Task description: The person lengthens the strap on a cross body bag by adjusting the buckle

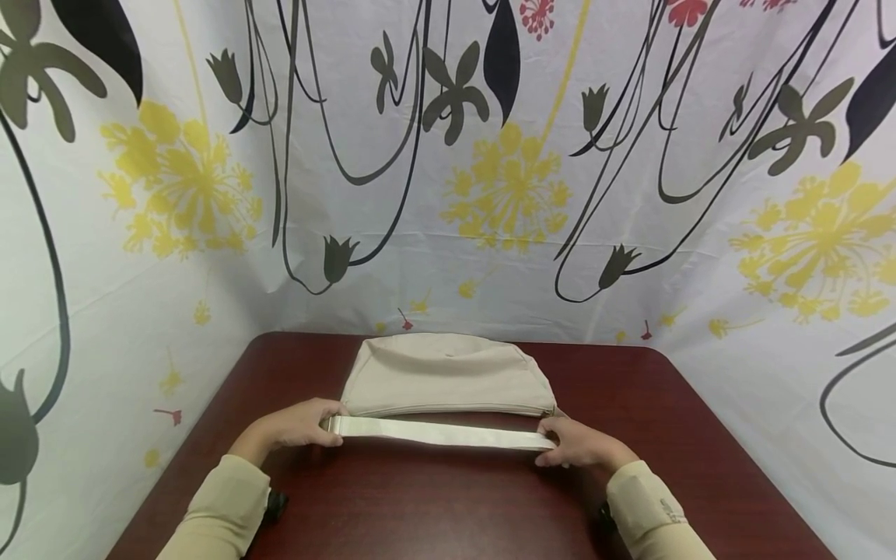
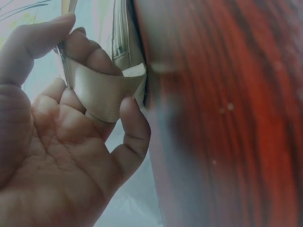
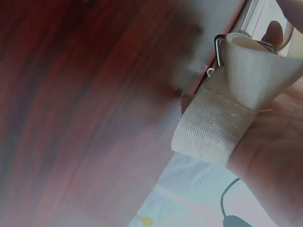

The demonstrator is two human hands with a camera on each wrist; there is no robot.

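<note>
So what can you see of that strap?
The strap is a flat, pale cream band, finely ribbed like woven webbing, with a metal fitting by the left hand. It runs nearly straight along the near side of the bag, gripped by that hand and the right hand, where it curls over.

bag (image 1: 448, 377): 1 | strap (image 1: 441, 432): 1 | table (image 1: 434, 505): 1 | sleeves (image 1: 227, 498): 2 | large yellow blooms (image 1: 514, 190): 3

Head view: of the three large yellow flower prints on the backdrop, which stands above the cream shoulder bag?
The middle flower print, in line above the cream shoulder bag; the left print and right print lie well outside the bag's ends.
</note>
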